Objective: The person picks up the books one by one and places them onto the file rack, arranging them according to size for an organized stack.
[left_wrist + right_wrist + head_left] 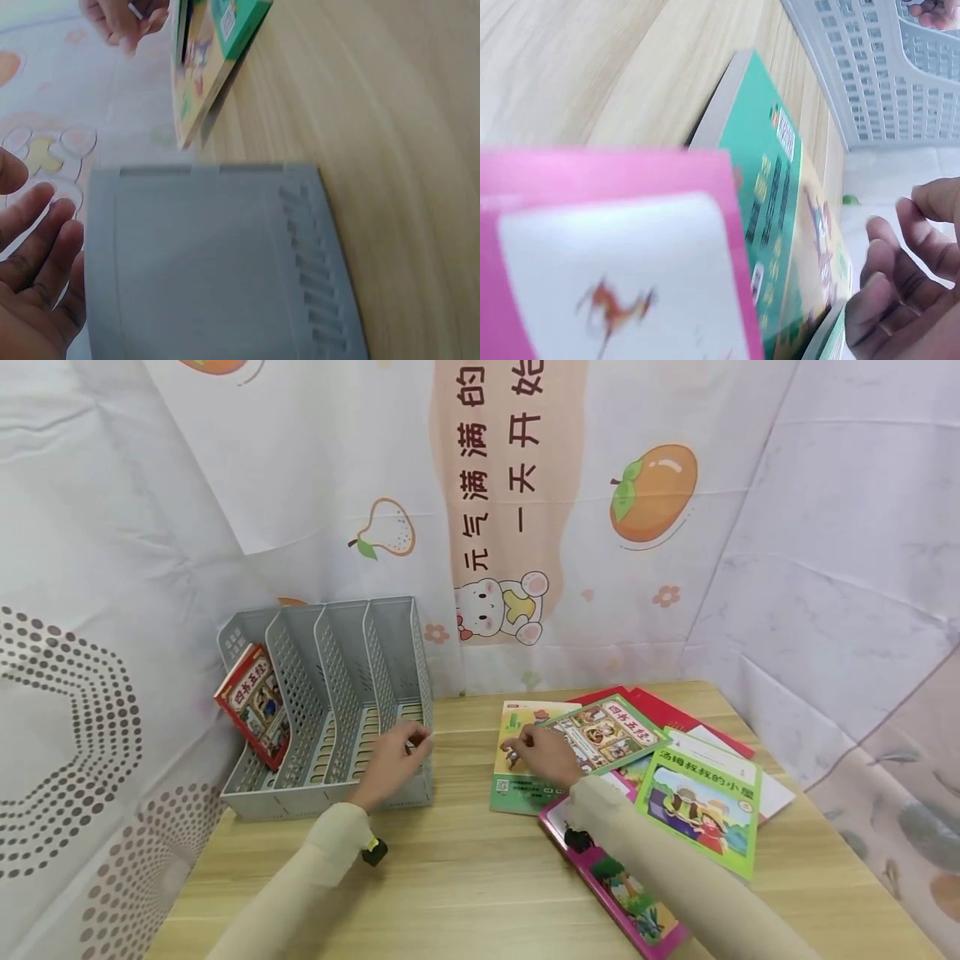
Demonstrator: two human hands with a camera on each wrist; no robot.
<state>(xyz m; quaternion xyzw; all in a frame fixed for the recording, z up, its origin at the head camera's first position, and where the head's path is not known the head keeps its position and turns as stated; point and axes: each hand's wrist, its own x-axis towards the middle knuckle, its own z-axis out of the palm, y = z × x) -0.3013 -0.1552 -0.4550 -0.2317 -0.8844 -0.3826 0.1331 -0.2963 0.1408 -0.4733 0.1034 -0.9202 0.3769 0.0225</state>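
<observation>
My left hand (393,760) hovers at the front right of a grey file rack (326,793), its fingers loosely bent and holding nothing. In the left wrist view the fingers (52,259) are spread beside the rack's grey side wall (195,262). My right hand (551,755) is over the pile at the right, loosely curled with nothing in it. Below and around it are a yellow-green book (517,792), a green-bordered book (626,731) and a pink-edged book (637,902). In the right wrist view, a gap separates its thumb and fingers (889,262).
A red book (258,703) leans in the rack's leftmost compartment. Further right on the wooden table (465,877) lie a light-green storybook (701,802), a red book (682,718) and a white one (776,793). A printed curtain (585,568) hangs behind.
</observation>
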